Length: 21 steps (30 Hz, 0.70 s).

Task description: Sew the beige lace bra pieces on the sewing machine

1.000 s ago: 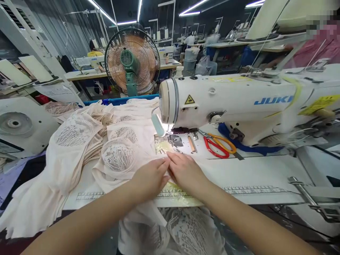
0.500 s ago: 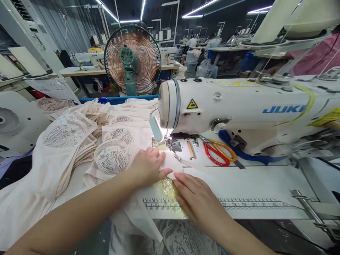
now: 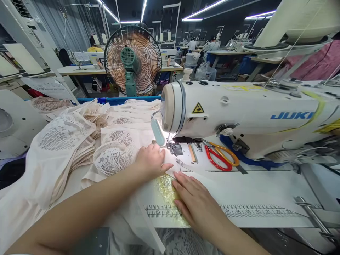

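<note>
My left hand lies on pale cream fabric just left of the needle area. Its fingers rest on the cloth, with the thumb stretched out to the right. My right hand is flat at the front of the machine bed, fingers extended and their tips at the cloth's near edge. The presser foot of the white sewing machine stands just beyond my hands, under a small lit lamp. Beside my left hand is a cream lace bra cup. Cloth hangs over the table's front edge.
Red-and-orange-handled scissors lie right of the needle. A printed ruler runs along the front, with shiny yellowish tape near it. Stacked bra pieces fill the left side. A large fan stands behind.
The view has shifted slightly, so the machine sits a little further right and lower. My hands stay on the cloth, and less of it shows between them, close to the presser foot.
</note>
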Available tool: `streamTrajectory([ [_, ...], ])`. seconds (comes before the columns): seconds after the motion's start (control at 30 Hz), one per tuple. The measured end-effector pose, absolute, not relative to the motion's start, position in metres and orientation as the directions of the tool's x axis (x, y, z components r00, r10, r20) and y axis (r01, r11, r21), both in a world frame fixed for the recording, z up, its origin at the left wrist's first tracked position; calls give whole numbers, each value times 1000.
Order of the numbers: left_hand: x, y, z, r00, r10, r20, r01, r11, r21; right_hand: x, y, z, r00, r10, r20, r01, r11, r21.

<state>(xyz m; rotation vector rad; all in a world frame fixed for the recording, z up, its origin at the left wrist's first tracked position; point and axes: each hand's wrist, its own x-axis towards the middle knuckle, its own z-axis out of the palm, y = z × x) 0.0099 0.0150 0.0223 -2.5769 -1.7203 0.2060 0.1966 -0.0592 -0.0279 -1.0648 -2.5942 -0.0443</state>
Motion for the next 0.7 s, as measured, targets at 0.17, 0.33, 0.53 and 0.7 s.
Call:
streamTrajectory([
  [0.17,3,19,16,491,871,-35,869,-492,-45,196,-60,-26,-671,679,298,684,722,-104],
  [0.33,-1,22,14,507,861,-25,861,-508,-29,194,-61,-25,-684,671,286,672,732,-112],
  [0.53,0,23,18,515,856,-42,854,-517,-55,190,-64,-26,-668,691,276,672,719,-174],
  [0.7,-1,30,19,527,849,-39,841,-528,-122,183,-59,-25,-637,719,278,685,693,-224],
])
